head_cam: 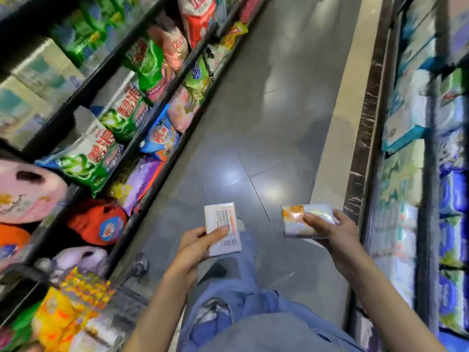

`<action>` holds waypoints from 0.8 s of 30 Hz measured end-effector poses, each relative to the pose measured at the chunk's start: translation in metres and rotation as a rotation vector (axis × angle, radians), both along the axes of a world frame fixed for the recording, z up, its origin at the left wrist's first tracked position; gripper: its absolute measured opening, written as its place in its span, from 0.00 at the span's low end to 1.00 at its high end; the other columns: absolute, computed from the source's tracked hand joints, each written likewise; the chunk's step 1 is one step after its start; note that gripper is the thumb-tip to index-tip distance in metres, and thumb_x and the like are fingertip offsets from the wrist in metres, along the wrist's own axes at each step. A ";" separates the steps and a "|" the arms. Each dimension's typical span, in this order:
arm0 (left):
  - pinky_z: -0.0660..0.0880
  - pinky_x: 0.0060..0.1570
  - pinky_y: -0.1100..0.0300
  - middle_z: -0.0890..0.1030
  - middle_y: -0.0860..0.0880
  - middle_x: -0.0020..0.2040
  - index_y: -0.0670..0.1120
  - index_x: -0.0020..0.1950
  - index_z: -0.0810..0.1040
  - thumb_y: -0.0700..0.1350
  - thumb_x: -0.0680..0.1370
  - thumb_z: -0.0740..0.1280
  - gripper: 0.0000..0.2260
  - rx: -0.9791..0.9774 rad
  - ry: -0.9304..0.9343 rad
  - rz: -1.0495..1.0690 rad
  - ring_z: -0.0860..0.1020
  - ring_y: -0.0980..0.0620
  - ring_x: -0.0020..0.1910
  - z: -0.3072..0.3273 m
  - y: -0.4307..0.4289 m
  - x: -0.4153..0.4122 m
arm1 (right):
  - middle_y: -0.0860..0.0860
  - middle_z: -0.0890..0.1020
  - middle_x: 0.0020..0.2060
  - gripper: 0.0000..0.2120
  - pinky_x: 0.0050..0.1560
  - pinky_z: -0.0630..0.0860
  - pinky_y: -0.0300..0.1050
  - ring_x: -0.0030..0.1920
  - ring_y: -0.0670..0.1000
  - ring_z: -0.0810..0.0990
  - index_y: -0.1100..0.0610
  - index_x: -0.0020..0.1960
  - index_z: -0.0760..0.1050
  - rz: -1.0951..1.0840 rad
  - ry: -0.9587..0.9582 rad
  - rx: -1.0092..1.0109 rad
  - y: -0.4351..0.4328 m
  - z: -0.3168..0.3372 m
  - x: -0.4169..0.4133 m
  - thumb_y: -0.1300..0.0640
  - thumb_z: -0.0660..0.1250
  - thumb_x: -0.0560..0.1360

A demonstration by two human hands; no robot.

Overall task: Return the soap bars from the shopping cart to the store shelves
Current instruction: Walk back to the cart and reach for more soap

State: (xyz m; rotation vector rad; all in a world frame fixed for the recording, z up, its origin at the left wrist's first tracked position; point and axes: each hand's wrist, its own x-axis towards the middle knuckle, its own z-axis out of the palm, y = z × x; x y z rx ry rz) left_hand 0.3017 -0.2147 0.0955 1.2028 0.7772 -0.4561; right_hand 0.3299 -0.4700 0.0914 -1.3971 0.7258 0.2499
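**Carrying two soap bars along the aisle: drop and misplacement hazards**

Nearest, the chrome-framed shopping cart (pixel 134 269) stands at the person's left, loaded with yellow foil packets (pixel 63 316); whether more soap lies in it cannot be told.

The left hand (pixel 198 246) holds a white paper-wrapped soap bar with a red printed label (pixel 222 224), thumb across its face and fingers curled beneath. The right hand (pixel 330 229) grips a white-and-orange glossy-wrapped soap bar (pixel 299 217) by one end, leaving most of it overhanging. Both bars are carried over the grey tiled floor (pixel 253 123), clear of any shelf.

Hazards, as judged:
- The glossy wrapper and end grip invite a slip onto the tiles.
- Blur suggests fast movement, so a bar or an elbow could strike the black left shelving (pixel 149 196).
- Those shelves carry green-and-white detergent bags (pixel 86 163), and the blue-and-white packs on the right shelving (pixel 451 194) are too blurred to identify, so shelving a bar in the wrong place is likely.
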 end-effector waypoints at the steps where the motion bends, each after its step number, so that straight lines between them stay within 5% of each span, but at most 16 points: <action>1: 0.76 0.29 0.66 0.84 0.45 0.35 0.38 0.47 0.81 0.37 0.73 0.69 0.05 -0.004 0.002 -0.005 0.82 0.54 0.31 0.002 -0.001 0.025 | 0.60 0.81 0.44 0.21 0.51 0.75 0.54 0.43 0.57 0.79 0.64 0.55 0.75 -0.003 0.006 0.000 -0.001 0.001 0.021 0.64 0.76 0.64; 7: 0.75 0.28 0.67 0.84 0.46 0.34 0.38 0.47 0.81 0.39 0.72 0.71 0.07 0.053 -0.032 -0.106 0.81 0.55 0.29 0.018 -0.011 0.183 | 0.59 0.82 0.43 0.18 0.37 0.81 0.42 0.37 0.54 0.81 0.65 0.56 0.74 -0.094 0.009 0.050 -0.010 0.008 0.129 0.67 0.72 0.67; 10: 0.76 0.29 0.66 0.84 0.46 0.35 0.38 0.48 0.81 0.40 0.71 0.72 0.08 0.093 -0.054 -0.163 0.82 0.54 0.31 0.025 -0.022 0.253 | 0.62 0.82 0.45 0.20 0.35 0.81 0.42 0.40 0.58 0.82 0.65 0.57 0.74 -0.148 0.031 0.077 -0.023 0.009 0.171 0.67 0.73 0.67; 14: 0.79 0.42 0.60 0.85 0.42 0.44 0.38 0.51 0.82 0.43 0.70 0.73 0.13 0.161 -0.082 -0.229 0.83 0.49 0.40 0.018 -0.045 0.340 | 0.62 0.83 0.49 0.20 0.41 0.80 0.46 0.48 0.65 0.82 0.61 0.55 0.74 -0.143 0.059 0.092 -0.052 0.001 0.238 0.64 0.75 0.65; 24: 0.74 0.29 0.69 0.84 0.48 0.35 0.43 0.45 0.82 0.42 0.71 0.72 0.04 0.112 -0.066 0.069 0.81 0.57 0.30 0.033 -0.120 0.481 | 0.58 0.84 0.43 0.20 0.35 0.80 0.37 0.38 0.52 0.83 0.63 0.55 0.75 0.206 -0.014 0.039 -0.119 0.039 0.479 0.65 0.75 0.65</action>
